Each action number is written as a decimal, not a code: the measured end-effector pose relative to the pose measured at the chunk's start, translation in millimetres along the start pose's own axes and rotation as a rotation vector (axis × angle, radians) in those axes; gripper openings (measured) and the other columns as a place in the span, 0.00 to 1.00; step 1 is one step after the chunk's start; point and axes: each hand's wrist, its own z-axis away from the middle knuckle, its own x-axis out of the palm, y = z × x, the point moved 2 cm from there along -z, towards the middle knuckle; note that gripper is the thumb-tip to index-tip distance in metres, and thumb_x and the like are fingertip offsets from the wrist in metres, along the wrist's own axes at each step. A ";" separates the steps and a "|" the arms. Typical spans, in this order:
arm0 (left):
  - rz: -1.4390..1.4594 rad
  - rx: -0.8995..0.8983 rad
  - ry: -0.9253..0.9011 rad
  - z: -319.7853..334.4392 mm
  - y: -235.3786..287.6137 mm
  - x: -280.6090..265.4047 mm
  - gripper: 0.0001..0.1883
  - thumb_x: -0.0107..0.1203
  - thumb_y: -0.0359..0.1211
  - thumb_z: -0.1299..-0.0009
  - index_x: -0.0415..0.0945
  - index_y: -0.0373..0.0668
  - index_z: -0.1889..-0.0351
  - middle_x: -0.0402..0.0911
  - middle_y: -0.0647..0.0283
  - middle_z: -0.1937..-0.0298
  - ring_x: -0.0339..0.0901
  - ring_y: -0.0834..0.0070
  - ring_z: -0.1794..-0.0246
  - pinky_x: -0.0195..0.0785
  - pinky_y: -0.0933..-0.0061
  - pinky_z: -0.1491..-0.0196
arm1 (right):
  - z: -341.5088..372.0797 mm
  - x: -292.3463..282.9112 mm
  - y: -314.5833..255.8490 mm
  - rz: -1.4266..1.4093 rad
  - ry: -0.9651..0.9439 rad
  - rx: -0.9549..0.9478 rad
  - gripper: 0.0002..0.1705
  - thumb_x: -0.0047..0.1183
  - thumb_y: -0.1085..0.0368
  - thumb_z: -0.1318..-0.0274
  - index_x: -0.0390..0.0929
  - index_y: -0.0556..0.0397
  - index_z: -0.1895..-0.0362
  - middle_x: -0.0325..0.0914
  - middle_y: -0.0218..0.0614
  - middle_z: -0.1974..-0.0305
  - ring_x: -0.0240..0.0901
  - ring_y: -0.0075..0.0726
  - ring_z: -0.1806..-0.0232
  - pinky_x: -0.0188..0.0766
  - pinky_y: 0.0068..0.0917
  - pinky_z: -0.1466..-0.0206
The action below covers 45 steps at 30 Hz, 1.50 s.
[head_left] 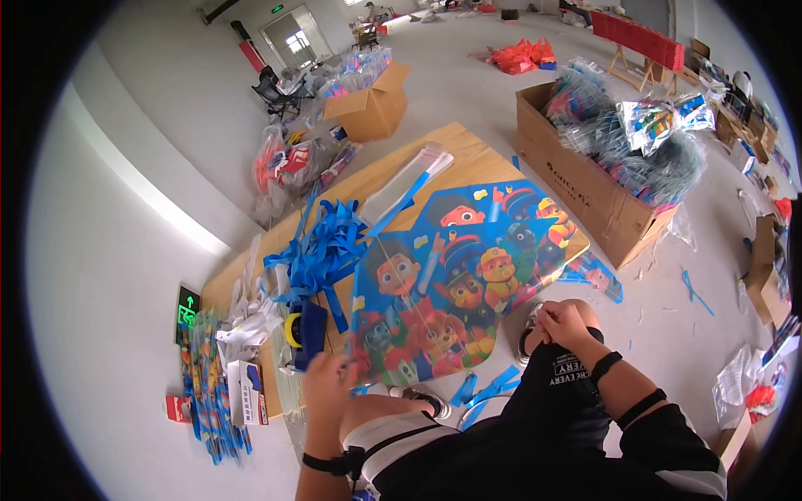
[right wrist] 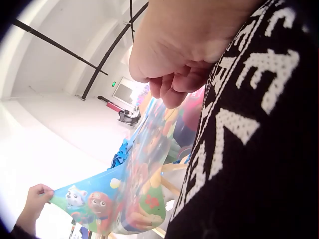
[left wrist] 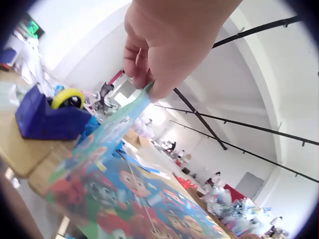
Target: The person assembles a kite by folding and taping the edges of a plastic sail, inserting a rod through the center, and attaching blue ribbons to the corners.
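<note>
A thin, see-through blue plastic sheet printed with cartoon dogs (head_left: pixel 464 292) spreads over the wooden table's near end. My left hand (head_left: pixel 326 376) pinches its near left corner between thumb and fingers, and the left wrist view shows that corner (left wrist: pixel 127 112) pulled up taut. A second sheet with the same print (head_left: pixel 458 210) lies beneath it, farther back. My right hand (head_left: pixel 564 324) is over my right knee, apart from the sheet, its fingers (right wrist: pixel 172 89) curled in with nothing visible in them. A blue tape dispenser with a yellow roll (head_left: pixel 309 330) stands beside my left hand.
Blue ribbon strips (head_left: pixel 326 246) are heaped on the table (head_left: pixel 455 142), with white strips (head_left: pixel 251 313) at the left. A large cardboard box of plastic-wrapped goods (head_left: pixel 585 179) stands beyond the right edge. Another carton (head_left: pixel 372 113) is behind. Blue scraps (head_left: pixel 484 386) lie below the table.
</note>
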 end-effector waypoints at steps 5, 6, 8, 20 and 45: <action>0.281 0.240 -0.454 -5.0 26.7 77.1 0.20 0.67 0.40 0.33 0.81 0.41 0.46 0.83 0.52 0.51 0.80 0.52 0.51 0.71 0.55 0.46 | -2.2 6.0 3.0 -0.001 -0.004 0.020 0.16 0.52 0.63 0.28 0.80 0.62 0.67 0.78 0.31 0.81 0.74 0.23 0.83 0.68 0.23 0.78; 0.369 0.329 -0.483 -9.7 22.3 102.3 0.24 0.67 0.41 0.32 0.79 0.41 0.41 0.82 0.49 0.45 0.79 0.50 0.46 0.70 0.53 0.42 | -2.6 6.9 2.7 0.003 -0.012 0.005 0.15 0.52 0.63 0.28 0.80 0.62 0.66 0.78 0.32 0.81 0.74 0.23 0.83 0.68 0.23 0.77; 0.235 0.260 -0.325 -17.2 18.7 145.7 0.28 0.65 0.43 0.31 0.74 0.42 0.35 0.76 0.46 0.37 0.73 0.46 0.39 0.66 0.50 0.37 | -1.5 8.4 0.7 0.013 -0.016 -0.014 0.15 0.52 0.63 0.28 0.80 0.62 0.66 0.78 0.32 0.81 0.74 0.23 0.83 0.69 0.23 0.77; -0.158 -0.030 -0.252 -14.5 -14.4 224.6 0.41 0.46 0.58 0.23 0.53 0.49 0.18 0.47 0.46 0.16 0.44 0.40 0.17 0.39 0.38 0.21 | 0.4 -2.3 1.2 0.092 0.007 -0.004 0.14 0.53 0.64 0.29 0.80 0.60 0.67 0.79 0.32 0.81 0.77 0.24 0.82 0.71 0.23 0.77; -0.158 -0.076 -0.158 -3.1 -10.0 231.8 0.40 0.49 0.59 0.25 0.56 0.53 0.18 0.51 0.50 0.17 0.46 0.43 0.17 0.38 0.36 0.21 | 1.4 7.7 0.3 0.087 -0.012 -0.060 0.13 0.53 0.67 0.29 0.80 0.63 0.67 0.79 0.33 0.79 0.75 0.23 0.83 0.69 0.22 0.78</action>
